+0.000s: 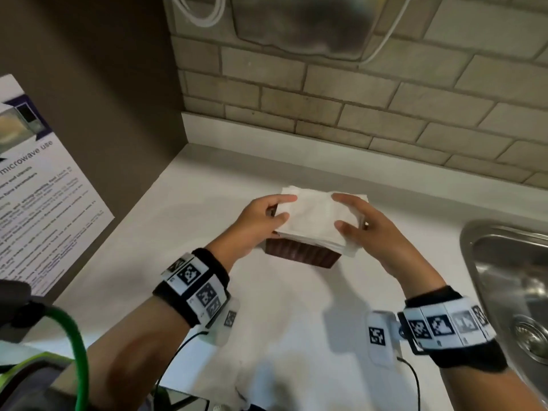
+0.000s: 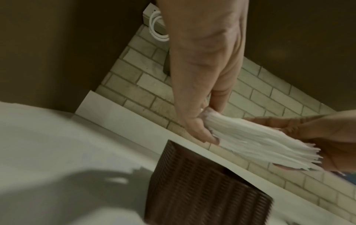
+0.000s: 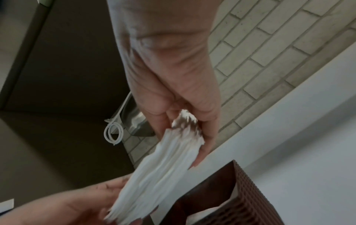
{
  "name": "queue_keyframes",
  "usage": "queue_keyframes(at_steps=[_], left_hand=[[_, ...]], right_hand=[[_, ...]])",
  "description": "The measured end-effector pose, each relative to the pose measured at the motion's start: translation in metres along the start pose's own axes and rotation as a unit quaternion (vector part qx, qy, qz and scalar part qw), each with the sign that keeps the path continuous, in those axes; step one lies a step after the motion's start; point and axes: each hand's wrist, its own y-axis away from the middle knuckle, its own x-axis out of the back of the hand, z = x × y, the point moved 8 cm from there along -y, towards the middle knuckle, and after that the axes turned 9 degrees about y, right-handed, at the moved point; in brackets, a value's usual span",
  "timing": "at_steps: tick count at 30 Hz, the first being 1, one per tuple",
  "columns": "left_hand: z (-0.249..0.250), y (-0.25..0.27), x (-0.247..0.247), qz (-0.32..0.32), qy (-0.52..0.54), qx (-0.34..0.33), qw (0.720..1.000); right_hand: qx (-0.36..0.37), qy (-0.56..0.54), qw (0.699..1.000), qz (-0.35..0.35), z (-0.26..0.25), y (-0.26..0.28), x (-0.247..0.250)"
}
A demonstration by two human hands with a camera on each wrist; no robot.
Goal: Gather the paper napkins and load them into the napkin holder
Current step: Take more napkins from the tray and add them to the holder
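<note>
I pinch the stack of napkins [image 1: 317,216] at opposite ends, left hand [image 1: 255,223] and right hand [image 1: 376,232], thumbs on top, fingers beneath, level just above the brown napkin holder [image 1: 299,253] on the white surface [image 1: 296,307], so the loose sheets stay squared for lowering in.

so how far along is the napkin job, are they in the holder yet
Gathering looks done: the napkins form one stack, and no loose ones show on the counter. In hand: the left hand and right hand grip the stack's opposite ends, above the brown woven holder. Left: lowering the stack in; the wrist views show it clear of the holder's rim.
</note>
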Motion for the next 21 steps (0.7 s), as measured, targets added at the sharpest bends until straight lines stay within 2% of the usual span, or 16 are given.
queue_keyframes(at_steps=[5, 8, 13, 18, 21], left_hand=[[-0.01, -0.028, 0.019, 0.037, -0.06, 0.036, 0.997], [-0.022, -0.034, 0.027, 0.05, -0.048, 0.059, 0.996], [-0.025, -0.033, 0.034, 0.067, -0.048, 0.059, 0.995], [-0.015, -0.01, 0.044, 0.093, -0.05, 0.045, 0.993], [-0.009, 0.029, 0.052, 0.085, -0.036, 0.029, 0.995]], right_hand=[[-0.04, 0.049, 0.998, -0.012, 0.01, -0.038, -0.02], [-0.064, 0.088, 0.994, -0.029, 0.021, -0.047, -0.032], [-0.083, 0.161, 0.982, -0.058, 0.031, -0.053, -0.039], [-0.083, 0.281, 0.953, -0.081, 0.025, -0.055, -0.048], [-0.073, 0.343, 0.935, -0.054, 0.019, -0.053, -0.055]])
